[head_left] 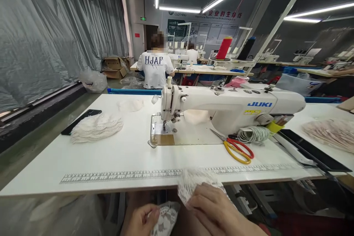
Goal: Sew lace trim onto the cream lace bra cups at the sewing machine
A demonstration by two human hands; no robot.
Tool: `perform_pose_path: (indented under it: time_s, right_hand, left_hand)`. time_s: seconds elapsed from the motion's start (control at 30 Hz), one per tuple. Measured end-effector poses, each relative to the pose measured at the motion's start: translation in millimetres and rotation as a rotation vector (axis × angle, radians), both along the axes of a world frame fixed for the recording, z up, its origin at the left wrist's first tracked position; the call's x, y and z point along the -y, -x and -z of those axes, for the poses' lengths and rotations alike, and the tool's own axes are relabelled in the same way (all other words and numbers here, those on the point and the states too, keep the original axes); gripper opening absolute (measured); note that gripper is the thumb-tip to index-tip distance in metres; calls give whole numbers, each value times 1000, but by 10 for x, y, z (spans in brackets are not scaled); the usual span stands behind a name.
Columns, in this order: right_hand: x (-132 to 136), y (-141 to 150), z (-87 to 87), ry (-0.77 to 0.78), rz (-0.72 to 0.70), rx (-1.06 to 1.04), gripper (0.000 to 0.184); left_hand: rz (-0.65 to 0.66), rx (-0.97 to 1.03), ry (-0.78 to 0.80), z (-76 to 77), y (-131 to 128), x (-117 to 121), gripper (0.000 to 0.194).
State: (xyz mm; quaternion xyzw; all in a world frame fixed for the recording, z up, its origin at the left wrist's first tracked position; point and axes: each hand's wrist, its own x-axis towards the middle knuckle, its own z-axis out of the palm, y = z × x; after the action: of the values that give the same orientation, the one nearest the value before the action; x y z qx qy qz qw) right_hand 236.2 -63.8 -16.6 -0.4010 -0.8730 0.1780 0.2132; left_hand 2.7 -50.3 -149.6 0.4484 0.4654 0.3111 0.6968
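Left hand and right hand each pinch lace by the worktop's edge; a sharp tug could tear it.

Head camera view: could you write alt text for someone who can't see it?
A person's left hand and right hand each hold white lace near the front edge of a white table. On it are a sewing machine, scissors with red and yellow handles, and a stack of pale fabric at left.
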Motion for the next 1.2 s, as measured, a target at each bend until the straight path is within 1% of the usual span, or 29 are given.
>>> perform_pose_path:
  time_s: [0.07,0.1,0.13,0.17,0.2,0.27,0.33,0.37,0.43,0.5,0.63,0.67,0.7,0.77,0.83,0.93,1.03,1.13,1.2]
  right_hand:
    - [87,32,-184,288,-15,-154,15]
    - [102,53,-233,396,-28,-210,19]
    - [97,79,-239,480,-25,-247,22]
    - [78,112,-202,533,-5,-260,23]
    - [51,151,-125,561,18,-260,23]
    - [6,244,105,576,56,-259,19]
    - [-4,329,341,585,63,-272,16]
    - [2,358,429,588,65,-275,16]
    - [18,386,519,583,76,-255,17]
    - [28,379,504,606,51,-239,21]
    - [5,357,376,782,-161,-300,28]
    - [-10,365,367,781,-176,-301,28]
    - [-29,379,373,748,-160,-290,28]
    - [-68,419,423,638,-91,-247,29]
    - [-104,463,491,548,-53,-210,29]
    - [-144,510,551,501,-57,-169,27]
    - [-176,542,545,488,-68,-143,26]
    - [-210,586,514,477,-84,-148,25]
    - [-231,625,496,469,-94,-145,25]
  left_hand:
    - [-24,17,51,-160,-34,36,58]
    - [-56,40,81,-264,-61,63,56]
    - [-76,58,113,-370,-93,90,56]
    - [-75,94,136,-468,-128,112,55]
    - [-76,139,176,-548,-162,128,54]
    - [-57,220,276,-647,-210,155,50]
    - [-56,271,373,-678,-212,186,47]
    - [-55,289,407,-678,-196,203,46]
    - [-51,322,443,-669,-142,228,43]
    - [-40,333,457,-664,-86,229,39]
    - [-9,289,495,-692,-45,179,37]
    - [12,292,499,-707,-49,168,36]
    - [36,308,500,-723,-54,158,35]
    - [83,354,493,-754,-60,144,33]
    - [108,384,482,-777,-45,129,33]
    - [133,402,469,-791,20,92,37]
    - [160,421,450,-809,93,54,41]
    - [170,311,363,-853,115,51,31]
    - [151,202,256,-887,106,71,33]
